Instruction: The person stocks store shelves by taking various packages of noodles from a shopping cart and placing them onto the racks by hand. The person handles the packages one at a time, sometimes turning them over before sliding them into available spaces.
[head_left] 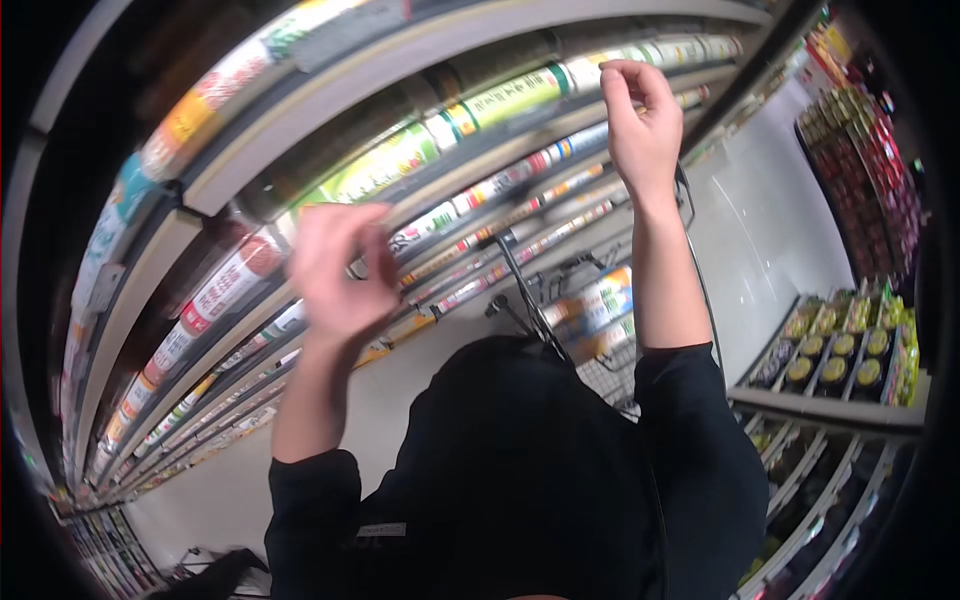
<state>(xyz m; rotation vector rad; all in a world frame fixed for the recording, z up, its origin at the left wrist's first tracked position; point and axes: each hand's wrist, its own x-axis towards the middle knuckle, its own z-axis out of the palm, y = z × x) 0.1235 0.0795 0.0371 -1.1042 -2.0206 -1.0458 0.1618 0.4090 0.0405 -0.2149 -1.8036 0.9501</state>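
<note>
My left hand [345, 268] is raised before the shelf on the left. Motion smears its fingers; they look bent, and I cannot tell whether they hold anything. Higher up and to the right, my right hand [645, 125] has its fingers curled and pinched together. Its fingertips overlap a long printed shelf strip [500, 103], green and white, but I cannot tell whether they touch it. Whatever may be in the pinch is too small to make out. Both hands are in front of a tall tiered store shelf [445, 50].
A wire shopping cart [605, 378] stands beside me at the shelf, with a colourful printed package [598, 305] in it. To the right, a display of dark-bodied packs with yellow tops [835, 360] sits on a rack. Farther back rises a stack of red and dark goods [855, 175].
</note>
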